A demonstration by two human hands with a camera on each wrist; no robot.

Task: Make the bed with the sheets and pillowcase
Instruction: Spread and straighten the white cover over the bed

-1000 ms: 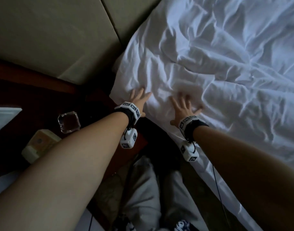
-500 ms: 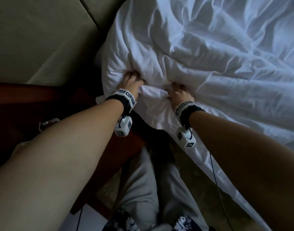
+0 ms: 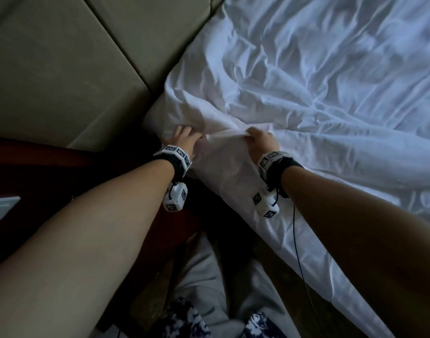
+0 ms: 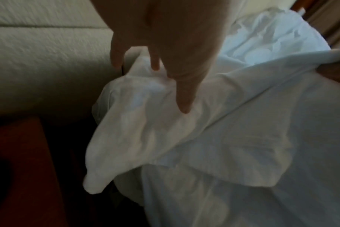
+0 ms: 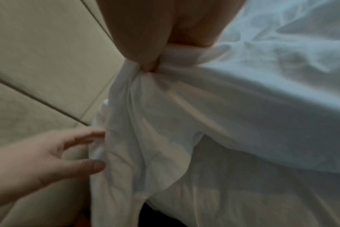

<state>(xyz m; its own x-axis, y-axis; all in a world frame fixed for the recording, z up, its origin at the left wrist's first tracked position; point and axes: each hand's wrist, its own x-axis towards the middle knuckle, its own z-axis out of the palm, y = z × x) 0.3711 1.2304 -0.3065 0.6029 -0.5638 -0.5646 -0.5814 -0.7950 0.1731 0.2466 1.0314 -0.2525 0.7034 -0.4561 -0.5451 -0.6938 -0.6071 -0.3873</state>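
A crumpled white sheet (image 3: 306,93) covers the bed, and its corner lies against the headboard. My right hand (image 3: 259,140) pinches a bunched fold of the sheet (image 5: 243,107) between thumb and fingers (image 5: 151,61) and holds it lifted above the mattress edge. My left hand (image 3: 182,137) is at the sheet corner beside the headboard. Its fingers (image 4: 182,98) are straight and touch the loose cloth (image 4: 184,138) without closing on it. The right wrist view shows the left hand (image 5: 78,150) spread, fingertips at the hanging sheet edge.
A beige padded headboard (image 3: 74,69) fills the upper left. A dark red wooden nightstand (image 3: 38,172) stands close by the bed corner. My legs in grey trousers (image 3: 209,276) are between nightstand and bed. A black cable (image 3: 294,240) hangs from the right wrist.
Both hands lay flat on the sheet, then gripped it. Now the left hand has let go and straightened its fingers, while the right still holds its fold.
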